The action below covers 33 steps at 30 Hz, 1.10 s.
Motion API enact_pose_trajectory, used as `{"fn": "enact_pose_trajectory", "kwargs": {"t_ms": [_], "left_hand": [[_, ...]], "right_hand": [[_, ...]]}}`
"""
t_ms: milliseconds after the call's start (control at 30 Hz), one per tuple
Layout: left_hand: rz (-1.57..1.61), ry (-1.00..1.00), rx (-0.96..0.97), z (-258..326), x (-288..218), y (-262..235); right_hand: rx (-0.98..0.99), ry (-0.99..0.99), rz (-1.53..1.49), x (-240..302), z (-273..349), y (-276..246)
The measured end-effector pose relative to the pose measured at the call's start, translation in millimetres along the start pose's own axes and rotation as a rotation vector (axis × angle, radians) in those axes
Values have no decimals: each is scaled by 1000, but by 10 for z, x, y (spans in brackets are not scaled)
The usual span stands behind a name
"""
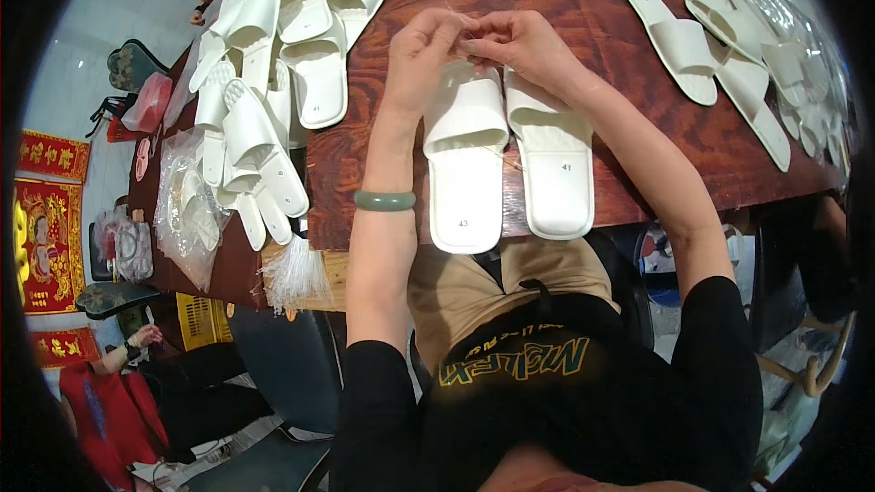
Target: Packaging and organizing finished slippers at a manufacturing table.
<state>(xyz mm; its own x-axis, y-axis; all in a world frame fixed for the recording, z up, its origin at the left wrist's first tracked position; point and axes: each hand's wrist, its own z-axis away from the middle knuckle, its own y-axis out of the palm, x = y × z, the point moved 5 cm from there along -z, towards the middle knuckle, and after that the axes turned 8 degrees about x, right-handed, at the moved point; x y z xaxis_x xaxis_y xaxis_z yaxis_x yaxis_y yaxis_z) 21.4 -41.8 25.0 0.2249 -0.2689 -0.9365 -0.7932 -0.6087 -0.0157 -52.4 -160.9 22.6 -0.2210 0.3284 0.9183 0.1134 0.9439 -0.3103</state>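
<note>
Fingers of both hands meet at the far ends of a pair of white slippers point(506, 150) lying side by side on the dark wooden desk point(583, 0). The left hand point(421, 50) and right hand point(519, 41) are pinched together, fingertip to fingertip, on something thin and pale, seemingly a thread or tie; it is too fine to identify with certainty. The left wrist carries a green bangle point(384, 200).

The left slipper point(465, 164) and right slipper point(551, 159) lie touching, or nearly so, soles down. Their long axes run from the near desk edge away from the person: heels at the near edge, just overhanging it, and strapped toe ends under the hands. Such placement, judged from the pose, brings the two toe ends level so that both hands can work on them at once, while the heels stay close to the body.

To the person's left, a heap of white slippers point(273, 55) lies in mixed directions, with a clear plastic bag point(187, 210) of further pieces near the desk corner. To the right, more white slippers point(720, 55) lie spread across the desk, well apart from the working pair. Another person's arm point(123, 355) shows at lower left.
</note>
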Motion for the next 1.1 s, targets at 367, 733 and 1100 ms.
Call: {"fn": "enact_pose_trajectory", "kwargs": {"t_ms": [367,733,1100], "left_hand": [[201,-89,-49,-10,103,-58],[89,-104,-83,61,74,24],[71,-84,-84,39,-8,35]], "right_hand": [[-257,-65,-295,20,99,-110],[-241,-69,-191,47,125,-94],[-271,-113,-198,37,107,-92]]}}
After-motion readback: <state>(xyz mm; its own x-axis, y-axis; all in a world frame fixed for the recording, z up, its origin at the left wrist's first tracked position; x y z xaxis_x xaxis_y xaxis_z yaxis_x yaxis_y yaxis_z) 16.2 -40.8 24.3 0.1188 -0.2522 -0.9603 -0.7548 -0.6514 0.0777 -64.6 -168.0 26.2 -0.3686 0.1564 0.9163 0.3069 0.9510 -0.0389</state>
